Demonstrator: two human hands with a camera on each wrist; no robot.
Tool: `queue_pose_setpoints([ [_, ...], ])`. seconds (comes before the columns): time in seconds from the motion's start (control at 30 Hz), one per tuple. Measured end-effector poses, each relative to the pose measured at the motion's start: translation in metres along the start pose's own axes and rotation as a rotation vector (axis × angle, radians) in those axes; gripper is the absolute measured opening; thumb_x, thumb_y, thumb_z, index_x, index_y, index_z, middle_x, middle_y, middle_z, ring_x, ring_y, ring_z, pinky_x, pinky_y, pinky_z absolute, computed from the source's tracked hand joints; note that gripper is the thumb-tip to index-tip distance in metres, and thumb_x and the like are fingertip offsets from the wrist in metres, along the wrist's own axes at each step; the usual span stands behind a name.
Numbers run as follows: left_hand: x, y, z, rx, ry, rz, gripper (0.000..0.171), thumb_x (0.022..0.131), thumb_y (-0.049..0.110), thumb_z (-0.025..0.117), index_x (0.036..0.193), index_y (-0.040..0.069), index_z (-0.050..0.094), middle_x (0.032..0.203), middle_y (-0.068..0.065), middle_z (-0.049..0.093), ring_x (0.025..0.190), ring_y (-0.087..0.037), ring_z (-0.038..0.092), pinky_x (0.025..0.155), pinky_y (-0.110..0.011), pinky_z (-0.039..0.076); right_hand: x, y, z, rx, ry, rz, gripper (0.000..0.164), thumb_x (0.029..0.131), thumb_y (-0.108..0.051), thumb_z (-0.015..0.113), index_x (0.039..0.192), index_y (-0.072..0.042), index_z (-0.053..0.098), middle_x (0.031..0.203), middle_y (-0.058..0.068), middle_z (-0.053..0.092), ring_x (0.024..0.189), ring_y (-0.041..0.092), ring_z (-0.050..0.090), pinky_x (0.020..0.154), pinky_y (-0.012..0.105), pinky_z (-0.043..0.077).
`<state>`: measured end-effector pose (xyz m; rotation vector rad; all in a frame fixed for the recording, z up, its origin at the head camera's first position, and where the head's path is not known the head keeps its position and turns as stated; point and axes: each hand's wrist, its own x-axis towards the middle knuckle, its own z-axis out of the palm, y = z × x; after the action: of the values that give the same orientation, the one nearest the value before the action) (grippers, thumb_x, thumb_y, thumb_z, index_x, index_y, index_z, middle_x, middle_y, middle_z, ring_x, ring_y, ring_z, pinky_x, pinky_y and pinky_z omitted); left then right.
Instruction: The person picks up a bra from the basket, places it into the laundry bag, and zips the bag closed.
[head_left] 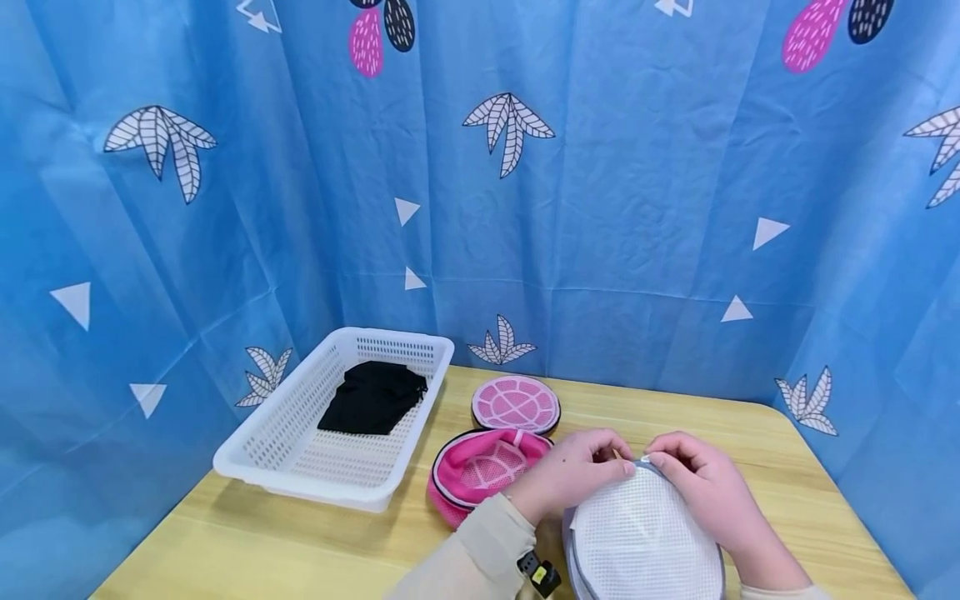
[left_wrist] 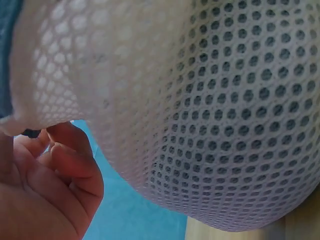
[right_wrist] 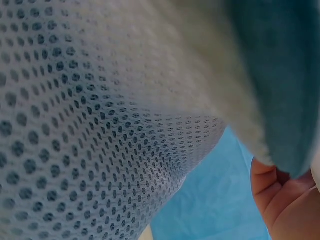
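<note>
A: Where's the white mesh bag (head_left: pixel 645 542)?
B: Near side of worktop (head_left: pixel 817 508), R of the open pink mesh bag (head_left: pixel 450 500) in the head cam.
A: Grip?
B: L hand (head_left: pixel 576 468) & R hand (head_left: pixel 701 483): fingers of both pinching its grey rim (right_wrist: pixel 285 90) at the far end, close tog.
A: Other stuff?
B: White basket (head_left: pixel 258 482) far L, w/ black cloth (head_left: pixel 372 398) inside. Round pink panel (head_left: pixel 516 403) just behind the pink bag.

There is one white basket (head_left: pixel 330 490), one black cloth (head_left: pixel 373 398), one pink mesh bag (head_left: pixel 487 468) with one round pink lid (head_left: pixel 516 403), one white mesh bag (head_left: pixel 645 537), one surface (head_left: pixel 787 475), one left hand (head_left: pixel 576 471) and one right hand (head_left: pixel 703 490).
</note>
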<state>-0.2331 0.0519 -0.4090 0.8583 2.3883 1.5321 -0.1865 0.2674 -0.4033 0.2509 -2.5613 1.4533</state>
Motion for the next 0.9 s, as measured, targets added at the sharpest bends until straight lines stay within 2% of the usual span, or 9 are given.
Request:
queue_pose_setpoints([
  [0.1,-0.0013,-0.0012,-0.0008,0.023,-0.006,-0.012,0.009,0.094,0.039,0.068,0.101,0.035,0.072,0.086,0.013,0.064,0.079,-0.006,0.058,0.072,-0.027,0.047,-0.0006,0.0007,0.0030,0.007,-0.002,0.010,0.029,0.103,-0.034,0.059,0.112,-0.008,0.068,0.100,0.005,0.067,0.080,0.019,0.061,0.069,0.030,0.051],
  [0.27,0.0005,-0.0029,0.0011,0.044,-0.002,0.028,0.014,0.096,0.039,0.067,0.106,0.032,0.074,0.088,0.016,0.065,0.080,-0.003,0.059,0.073,-0.024,0.048,-0.0006,0.0002,0.0050,-0.004,-0.010,0.008,0.025,0.104,-0.033,0.059,0.110,-0.011,0.069,0.101,0.004,0.068,0.081,0.018,0.062,0.070,0.030,0.052],
  [0.37,0.0027,-0.0037,0.0024,0.071,0.018,0.057,0.013,0.097,0.038,0.066,0.103,0.030,0.075,0.090,0.019,0.065,0.082,-0.001,0.058,0.075,-0.022,0.048,0.0003,0.0002,0.0054,-0.020,-0.016,-0.006,0.023,0.104,-0.032,0.059,0.109,-0.013,0.070,0.101,0.003,0.069,0.082,0.017,0.063,0.070,0.030,0.052],
  [0.63,0.0041,-0.0044,0.0017,0.106,0.054,0.081,0.009,0.098,0.033,0.067,0.095,0.028,0.074,0.090,0.019,0.063,0.082,-0.001,0.057,0.075,-0.021,0.047,0.0014,0.0028,0.0064,-0.038,-0.029,-0.092,0.017,0.105,-0.027,0.058,0.104,-0.015,0.069,0.098,0.001,0.069,0.080,0.015,0.063,0.069,0.029,0.051],
  [0.9,0.0036,-0.0049,0.0032,0.118,0.075,0.105,0.009,0.097,0.031,0.067,0.093,0.026,0.074,0.087,0.018,0.062,0.080,0.000,0.055,0.073,-0.020,0.047,-0.0007,0.0036,0.0047,-0.075,-0.029,-0.105,0.016,0.105,-0.027,0.057,0.104,-0.017,0.069,0.098,-0.002,0.069,0.080,0.014,0.062,0.069,0.029,0.051],
])
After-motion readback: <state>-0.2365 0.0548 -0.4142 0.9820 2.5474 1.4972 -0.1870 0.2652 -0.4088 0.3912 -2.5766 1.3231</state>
